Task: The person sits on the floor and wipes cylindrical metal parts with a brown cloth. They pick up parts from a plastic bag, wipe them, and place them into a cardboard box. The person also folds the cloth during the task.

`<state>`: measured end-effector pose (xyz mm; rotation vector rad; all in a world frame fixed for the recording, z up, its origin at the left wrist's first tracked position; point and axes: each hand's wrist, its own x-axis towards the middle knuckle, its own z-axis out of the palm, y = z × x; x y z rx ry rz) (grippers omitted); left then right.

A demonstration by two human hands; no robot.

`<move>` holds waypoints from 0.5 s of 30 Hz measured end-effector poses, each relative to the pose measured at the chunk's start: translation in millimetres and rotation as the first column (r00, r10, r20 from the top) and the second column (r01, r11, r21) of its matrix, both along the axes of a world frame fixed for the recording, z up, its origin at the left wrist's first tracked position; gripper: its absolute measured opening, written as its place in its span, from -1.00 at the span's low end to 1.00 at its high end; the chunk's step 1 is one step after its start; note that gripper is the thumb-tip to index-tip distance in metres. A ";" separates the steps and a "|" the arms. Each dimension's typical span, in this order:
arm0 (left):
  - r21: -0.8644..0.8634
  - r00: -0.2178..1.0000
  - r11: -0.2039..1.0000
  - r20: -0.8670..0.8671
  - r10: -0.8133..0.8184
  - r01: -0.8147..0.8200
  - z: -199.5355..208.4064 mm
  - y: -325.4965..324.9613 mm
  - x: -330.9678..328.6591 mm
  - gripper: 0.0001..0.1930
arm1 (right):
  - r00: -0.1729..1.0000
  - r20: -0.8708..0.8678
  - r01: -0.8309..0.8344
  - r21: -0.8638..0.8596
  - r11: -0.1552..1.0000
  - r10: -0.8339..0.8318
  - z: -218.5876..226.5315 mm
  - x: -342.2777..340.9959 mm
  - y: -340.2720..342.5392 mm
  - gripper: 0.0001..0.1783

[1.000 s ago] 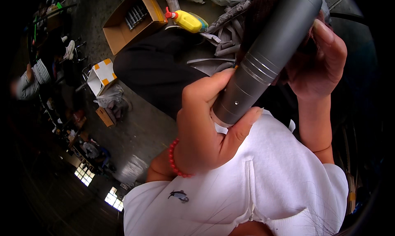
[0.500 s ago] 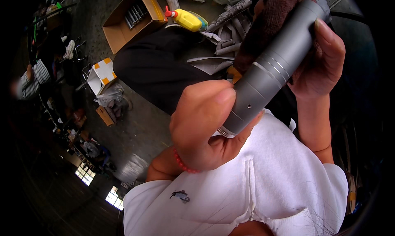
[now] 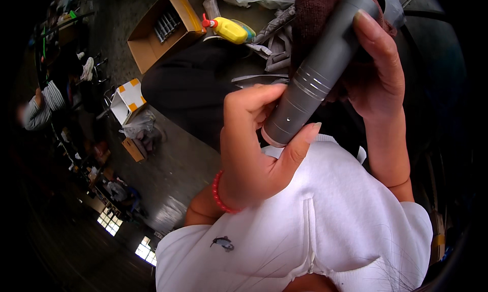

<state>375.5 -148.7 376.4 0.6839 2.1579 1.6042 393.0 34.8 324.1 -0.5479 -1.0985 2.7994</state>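
Note:
A dark grey metal cylinder (image 3: 312, 73) with fine bright rings about its middle and a small hole near its lower end slants across in front of my white shirt. Around the lower end my left hand (image 3: 256, 144), a red bead bracelet on its wrist, has its thumb on one side and its fingers on the other. My right hand (image 3: 378, 68) grips the upper part, thumb lying along the side. A brown cloth (image 3: 315, 15) is bunched behind the cylinder at that end, against my right hand; most of the right fingers are hidden.
Beyond my dark-trousered leg, an open cardboard box (image 3: 147, 42) holds several metal parts. Near it are a yellow bottle (image 3: 230, 31) with a red top, crumpled grey wrapping (image 3: 278, 50), and a white box (image 3: 127, 101) with orange tape. A person (image 3: 46, 106) in stripes is at far left.
The cylinder has shifted left and slightly up, together with my right hand and the cloth. My left hand has turned, its thumb and fingers now spread to either side of the lower end.

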 end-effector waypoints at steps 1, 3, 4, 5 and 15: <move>0.020 0.985 1.000 0.170 -0.001 -0.003 -1.5 -0.2 -2.0 -0.56 | 0.998 0.040 -0.048 0.053 0.997 0.046 2.5 -3.6 -3.3 -0.54; 0.061 0.875 0.998 0.484 -0.018 -0.013 -5.6 2.1 -10.4 -0.63 | 0.999 0.013 -0.048 0.145 0.988 0.046 10.6 -12.2 -13.1 -0.54; 0.144 0.794 0.988 0.606 -0.052 -0.046 -9.8 2.8 -13.6 -0.63 | 0.999 0.010 -0.049 0.130 0.990 0.048 8.9 -13.0 -14.1 -0.55; 0.219 0.701 0.971 0.707 -0.093 -0.092 -14.5 1.4 -16.6 -0.62 | 0.999 0.003 -0.053 0.114 0.992 0.053 6.5 -15.7 -16.7 -0.56; 0.631 0.318 0.602 0.772 -0.551 -0.488 -35.9 -32.6 -46.1 -0.49 | 0.983 0.172 0.060 0.052 0.997 -0.068 -8.3 -40.9 -7.2 -0.67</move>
